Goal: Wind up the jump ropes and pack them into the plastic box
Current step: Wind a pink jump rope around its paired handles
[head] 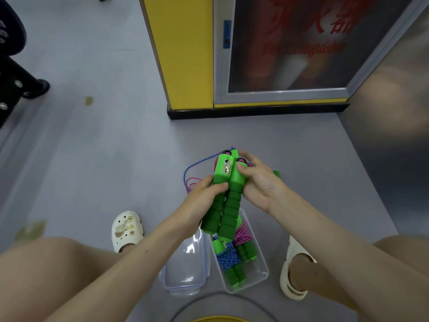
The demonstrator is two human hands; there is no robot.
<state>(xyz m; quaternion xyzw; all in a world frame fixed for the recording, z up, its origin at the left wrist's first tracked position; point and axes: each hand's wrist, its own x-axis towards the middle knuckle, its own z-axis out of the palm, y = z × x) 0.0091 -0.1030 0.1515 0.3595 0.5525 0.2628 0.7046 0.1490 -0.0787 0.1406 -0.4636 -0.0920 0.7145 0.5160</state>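
Above the plastic box (260,270), the left hand (199,201) and right hand (262,182) both grip two green handles (228,189) held side by side.

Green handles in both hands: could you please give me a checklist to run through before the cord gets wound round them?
1. The green handles lie side by side: ok.
2. The left hand has a grip on the foam part: ok.
3. The right hand has a grip near the top: ok.
4. The loose cords are free of tangles: cannot tell, they hang behind the hands.
5. The plastic box is open, lid off beside it: ok.
6. Room is left beside the wound ropes: cannot tell.
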